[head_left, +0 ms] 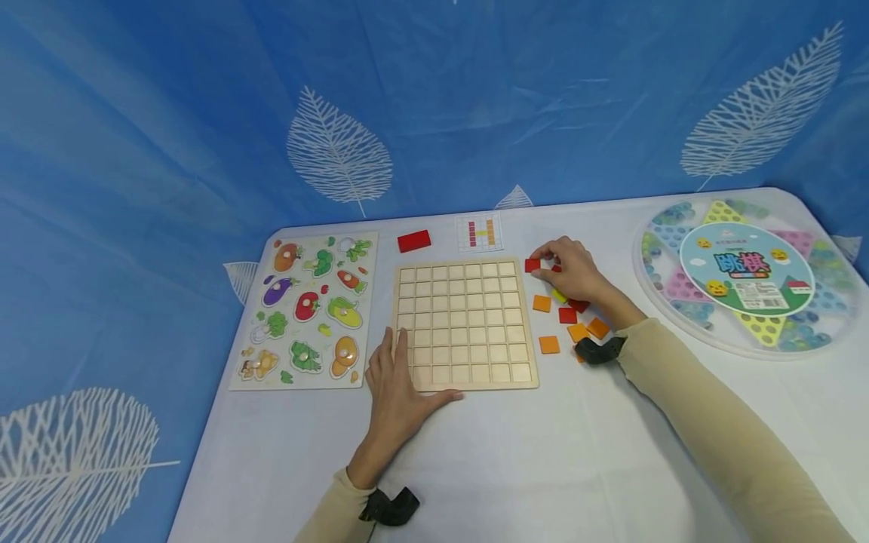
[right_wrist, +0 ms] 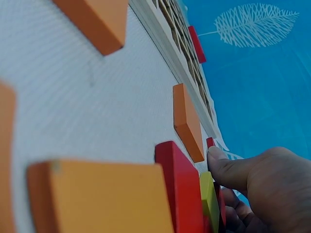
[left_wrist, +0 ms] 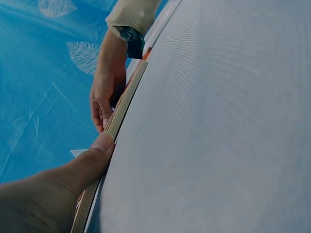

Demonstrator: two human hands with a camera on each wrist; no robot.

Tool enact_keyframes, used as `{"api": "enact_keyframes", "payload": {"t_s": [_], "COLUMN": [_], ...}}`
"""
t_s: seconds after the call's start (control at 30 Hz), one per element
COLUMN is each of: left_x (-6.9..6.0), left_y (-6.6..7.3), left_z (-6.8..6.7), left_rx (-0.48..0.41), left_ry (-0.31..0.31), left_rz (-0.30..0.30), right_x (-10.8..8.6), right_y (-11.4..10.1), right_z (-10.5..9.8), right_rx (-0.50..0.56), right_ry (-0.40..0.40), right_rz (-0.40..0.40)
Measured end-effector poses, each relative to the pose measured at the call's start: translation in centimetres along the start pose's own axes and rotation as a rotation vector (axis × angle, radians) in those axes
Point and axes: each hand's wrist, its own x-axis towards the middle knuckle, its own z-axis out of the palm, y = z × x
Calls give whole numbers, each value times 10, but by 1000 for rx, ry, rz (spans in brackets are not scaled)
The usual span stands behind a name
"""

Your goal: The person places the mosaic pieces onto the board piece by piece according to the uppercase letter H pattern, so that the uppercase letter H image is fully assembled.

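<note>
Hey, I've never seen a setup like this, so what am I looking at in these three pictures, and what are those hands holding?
There's no machine here, just a person's bare left hand and right hand. The wide picture comes from a camera worn on the head, looking down. The other two come from cameras on the wrists: one shows the left thumb against a board's edge, the other shows tiles close up.

On the white table is a wooden grid board, with a vegetable puzzle to its left. Orange, red and yellow tiles and a round game box lie to its right. Beyond it are a pattern card and a red block.

The right hand pinches a red tile; the left touches the grid board.
</note>
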Motion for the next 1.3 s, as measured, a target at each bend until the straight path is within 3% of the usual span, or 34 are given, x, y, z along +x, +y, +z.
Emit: {"api": "enact_keyframes", "payload": {"t_s": [0.6,1.0,1.1,1.2,1.3], "left_x": [-1,0,0,0,0], "left_y": [0,0,0,0,0], "left_z": [0,3,3,2,2], "left_rx": [0,8,11,12,13], "left_ry": [1,8,9,8,9], "left_rz": [-15,6,11,11,9], "right_x": [2,1,0,0,1], "right_y": [-3,-2,-5,-12,-26], "right_z": [-1,-4,-6,-6,-3], "right_rx": [10,96,89,93,124], "right_ry": [-9,-18,14,43,32], "right_rz": [6,74,44,-37,-95]}}
